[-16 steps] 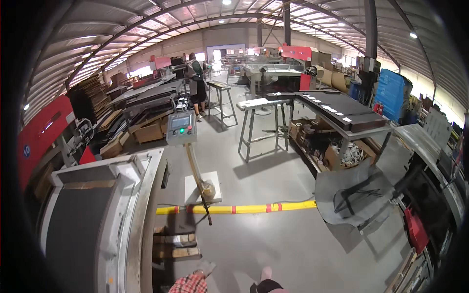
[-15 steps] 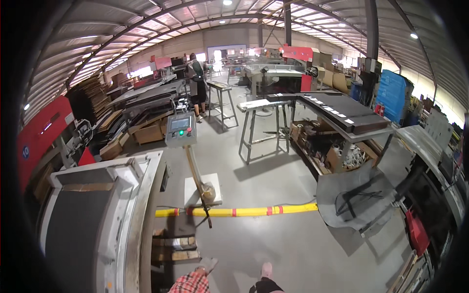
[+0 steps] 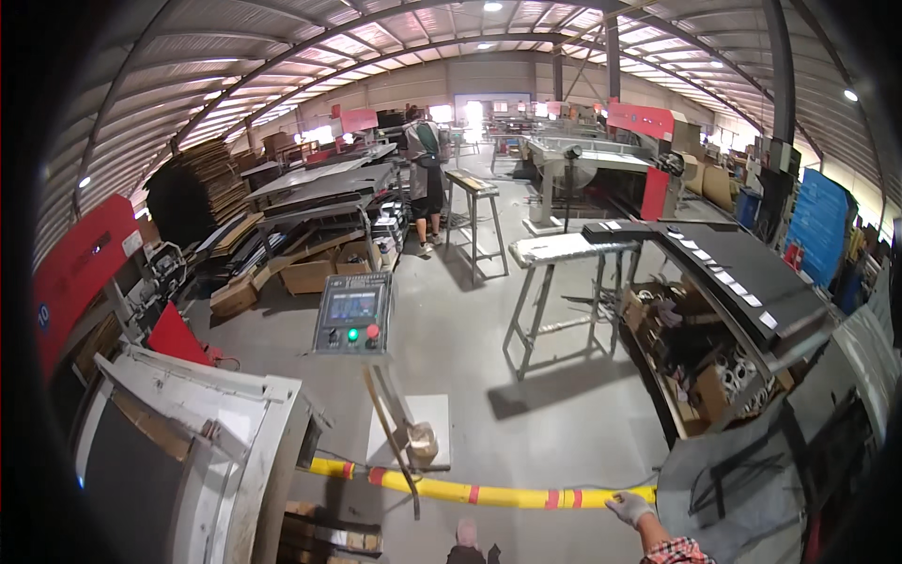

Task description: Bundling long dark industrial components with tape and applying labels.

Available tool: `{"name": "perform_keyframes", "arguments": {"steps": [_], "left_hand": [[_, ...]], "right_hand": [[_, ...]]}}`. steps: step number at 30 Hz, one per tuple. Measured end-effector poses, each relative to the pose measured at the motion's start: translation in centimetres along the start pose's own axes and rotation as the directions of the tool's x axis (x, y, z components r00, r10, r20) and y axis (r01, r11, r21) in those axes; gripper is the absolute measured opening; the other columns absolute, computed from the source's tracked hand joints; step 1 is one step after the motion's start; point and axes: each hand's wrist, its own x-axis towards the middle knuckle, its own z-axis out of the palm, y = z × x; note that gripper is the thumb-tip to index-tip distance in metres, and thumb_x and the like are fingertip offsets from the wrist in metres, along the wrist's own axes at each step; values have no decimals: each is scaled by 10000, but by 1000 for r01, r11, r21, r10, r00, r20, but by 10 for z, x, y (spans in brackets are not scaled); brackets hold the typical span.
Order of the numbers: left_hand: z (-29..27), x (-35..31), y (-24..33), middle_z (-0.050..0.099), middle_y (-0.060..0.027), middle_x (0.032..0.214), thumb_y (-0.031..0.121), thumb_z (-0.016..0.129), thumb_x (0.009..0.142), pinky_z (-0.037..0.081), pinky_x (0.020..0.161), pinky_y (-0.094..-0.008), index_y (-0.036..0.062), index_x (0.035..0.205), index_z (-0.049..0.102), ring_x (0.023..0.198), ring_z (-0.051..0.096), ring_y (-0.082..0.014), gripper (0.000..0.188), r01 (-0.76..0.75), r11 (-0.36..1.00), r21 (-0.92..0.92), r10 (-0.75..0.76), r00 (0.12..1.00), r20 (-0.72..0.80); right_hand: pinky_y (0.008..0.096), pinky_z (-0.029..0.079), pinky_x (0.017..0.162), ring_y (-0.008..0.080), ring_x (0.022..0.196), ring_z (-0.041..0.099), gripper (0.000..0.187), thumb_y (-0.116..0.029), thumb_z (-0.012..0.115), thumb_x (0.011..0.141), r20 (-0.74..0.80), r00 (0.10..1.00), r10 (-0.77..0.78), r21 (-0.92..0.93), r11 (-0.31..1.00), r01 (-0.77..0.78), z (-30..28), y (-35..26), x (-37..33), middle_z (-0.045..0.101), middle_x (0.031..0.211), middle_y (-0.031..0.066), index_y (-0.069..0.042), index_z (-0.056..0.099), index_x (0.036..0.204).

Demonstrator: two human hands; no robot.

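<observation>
My right hand (image 3: 631, 509), in a pale grey glove, comes in at the lower right below a red-and-black plaid sleeve (image 3: 676, 551). Its fingers are loosely bent and a little apart, and nothing shows in them. In the picture it overlaps the yellow floor cable cover (image 3: 507, 494), which has red bands; it hangs in the air above it. My left hand is out of view. Ahead of me a grey control box (image 3: 353, 315) with a screen, a green button and a red button stands on a post.
At left stands a white-framed machine (image 3: 254, 442) with a dark bed. A narrow trestle (image 3: 573, 249) and a table with dark sheets (image 3: 752, 273) stand at right, boxes beneath. Farther off, a person (image 3: 425, 179) stands beside stacked sheets. Wooden pallet pieces (image 3: 329, 536) lie below.
I have moved forward, so the control box, trestle and cable cover look nearer. My left hand has left the view, and my right hand has come in at the lower right.
</observation>
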Motion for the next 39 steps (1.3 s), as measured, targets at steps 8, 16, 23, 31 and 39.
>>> {"name": "perform_keyframes", "arguments": {"steps": [8,16,23,31,39], "left_hand": [[-175,180,40,650,-215,1029,476,493,858,473,839,-435,31,1111,622,991,602,-393,528,4,996,92,-3,1000,-10],[-426,431,262,627,-216,1104,460,488,866,465,894,-423,64,1199,587,1042,580,-398,527,-358,933,27,354,906,-232],[-488,570,316,627,-209,1102,427,469,888,451,896,-420,52,1122,627,1059,575,-370,469,-449,868,-214,382,877,-292],[-554,572,206,580,-189,1186,440,458,903,407,958,-394,82,1175,599,1135,523,-328,471,-68,997,-21,65,988,-142],[-650,616,145,533,-169,1271,453,447,918,363,1020,-368,112,1228,571,1211,471,-287,478,43,996,-74,-55,985,-164]], "right_hand": [[308,464,866,202,945,610,537,-396,576,888,57,975,-214,115,972,206,48,-10,250,662,1047,100,-25,496,1269],[393,356,1039,348,1246,445,630,-544,441,888,444,870,215,-243,963,-114,-39,-25,284,483,1347,169,-92,482,1326],[390,353,1041,342,1244,451,631,-532,442,898,205,977,-54,-267,958,109,-67,37,523,489,1338,180,-50,503,1301],[416,482,850,361,963,605,589,-428,729,719,-424,749,-510,-67,842,535,-308,-380,771,633,1021,202,-34,590,1134],[417,451,784,319,875,569,341,-371,689,722,-526,610,-592,-569,778,265,-299,-395,867,595,916,139,-73,616,872]]}}
